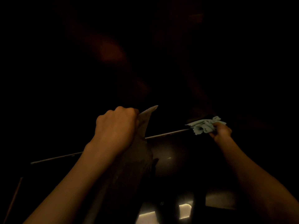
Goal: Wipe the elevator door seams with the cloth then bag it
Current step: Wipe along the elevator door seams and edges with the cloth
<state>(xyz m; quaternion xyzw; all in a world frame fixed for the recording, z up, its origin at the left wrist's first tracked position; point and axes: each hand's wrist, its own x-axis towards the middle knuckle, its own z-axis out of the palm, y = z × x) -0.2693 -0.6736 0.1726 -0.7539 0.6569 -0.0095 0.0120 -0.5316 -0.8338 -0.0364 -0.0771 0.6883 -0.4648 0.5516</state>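
Note:
The scene is very dark. My right hand (220,130) grips a crumpled pale blue-green cloth (203,126) and holds it against the right end of a thin metal seam line (166,134) that runs diagonally from lower left to upper right. My left hand (116,125) is clenched around the gathered top of a dark grey-brown bag (139,159), which hangs down in front of the seam. A pale corner of the bag sticks up beside my thumb.
The dark elevator door surface (169,156) below the seam shows faint reflections. Bright light patches (185,210) glint on the shiny floor at the bottom. A thin frame edge (13,201) slants at the lower left. Everything above the hands is black.

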